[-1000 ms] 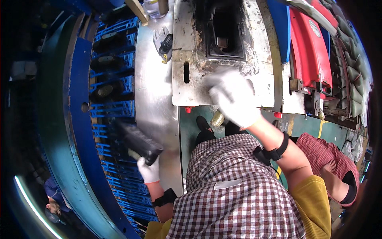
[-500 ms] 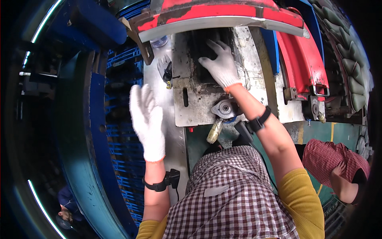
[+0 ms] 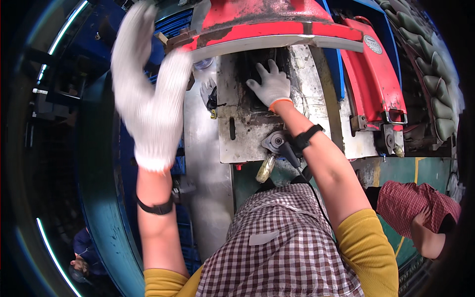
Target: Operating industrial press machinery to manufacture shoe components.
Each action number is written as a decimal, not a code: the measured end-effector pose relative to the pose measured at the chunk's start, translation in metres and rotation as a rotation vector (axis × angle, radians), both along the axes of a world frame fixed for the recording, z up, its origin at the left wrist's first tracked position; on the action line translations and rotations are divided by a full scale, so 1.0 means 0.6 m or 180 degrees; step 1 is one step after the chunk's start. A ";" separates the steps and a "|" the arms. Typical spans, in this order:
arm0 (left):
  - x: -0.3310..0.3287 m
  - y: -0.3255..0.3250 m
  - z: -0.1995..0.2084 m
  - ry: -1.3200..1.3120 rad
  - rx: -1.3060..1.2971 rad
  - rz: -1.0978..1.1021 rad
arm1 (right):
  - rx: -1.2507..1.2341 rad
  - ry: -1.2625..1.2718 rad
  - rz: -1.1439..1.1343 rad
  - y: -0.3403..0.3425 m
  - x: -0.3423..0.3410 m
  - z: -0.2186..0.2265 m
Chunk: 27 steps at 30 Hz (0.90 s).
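Observation:
My left hand [image 3: 151,101], in a white knit glove, is raised close to the camera at the upper left. Its thumb stands apart from the fingers, some smeared by motion, and nothing shows in it. It overlaps the left end of a red machine bar [image 3: 277,34] with a bare metal edge; whether they touch I cannot tell. My right hand [image 3: 273,85], gloved too, lies over a dark recessed plate [image 3: 250,106] on the worn metal bed [image 3: 307,94], fingers spread, holding nothing. Below it sits a round metal fitting [image 3: 275,141] with a tape-wrapped handle [image 3: 265,169].
A dark cable-like bundle [image 3: 212,103] lies beside the bed on a steel bench [image 3: 205,148]. Rightward stands another red machine part [image 3: 368,74], with stacked grey-green pieces [image 3: 435,84] beyond. Someone in a red checked garment [image 3: 413,205] is at the right; another person [image 3: 86,257] is at lower left.
My left hand has risen and moved up and left, nearer the camera. My right hand stays over the dark plate, shifted slightly lower. The view has tilted a little.

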<state>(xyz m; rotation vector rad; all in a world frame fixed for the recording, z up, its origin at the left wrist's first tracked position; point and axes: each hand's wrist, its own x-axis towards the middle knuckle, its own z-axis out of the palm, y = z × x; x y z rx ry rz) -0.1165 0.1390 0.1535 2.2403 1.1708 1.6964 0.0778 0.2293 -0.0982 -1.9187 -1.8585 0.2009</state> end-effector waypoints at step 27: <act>0.192 0.064 -0.133 0.2343 -0.3300 -0.1156 | -0.4110 0.6309 0.1622 -0.362 0.037 -0.096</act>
